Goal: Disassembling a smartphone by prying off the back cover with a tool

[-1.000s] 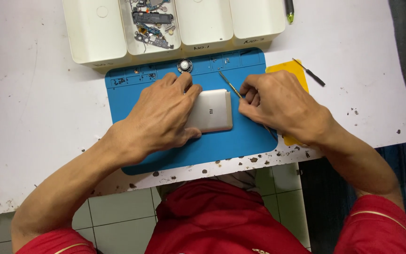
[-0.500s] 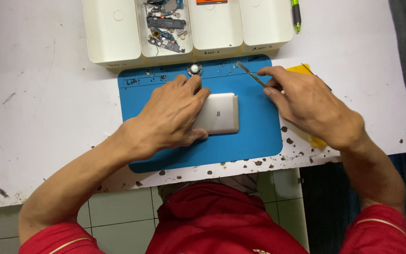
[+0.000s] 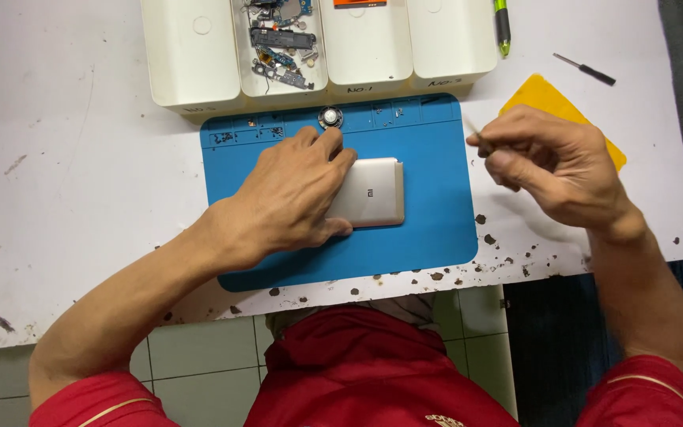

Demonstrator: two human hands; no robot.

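Left hand (image 3: 294, 198) flat on silver phone (image 3: 373, 194), pinning it mid blue mat (image 3: 428, 229). Right hand (image 3: 555, 170) raised right of mat, fingers pinched on thin tool (image 3: 472, 128). Yellow card (image 3: 543, 96) beneath.

My left hand (image 3: 290, 198) covers part of a silver-grey phone (image 3: 373, 192), which has a small pale mark on its back. It lies on a bright blue mat (image 3: 436, 213). The table (image 3: 65, 158) is white, speckled with dark brown chips along its near edge. The trays (image 3: 191, 55) are cream white, one holding black, blue and gold parts (image 3: 282, 47). Beside my right hand (image 3: 555, 170) shows a yellow card (image 3: 539, 95). The pen (image 3: 502, 24) is green and black, the screwdriver (image 3: 586, 69) black. My shirt (image 3: 357, 372) is red with gold trim, the floor tiles (image 3: 191, 356) pale green.
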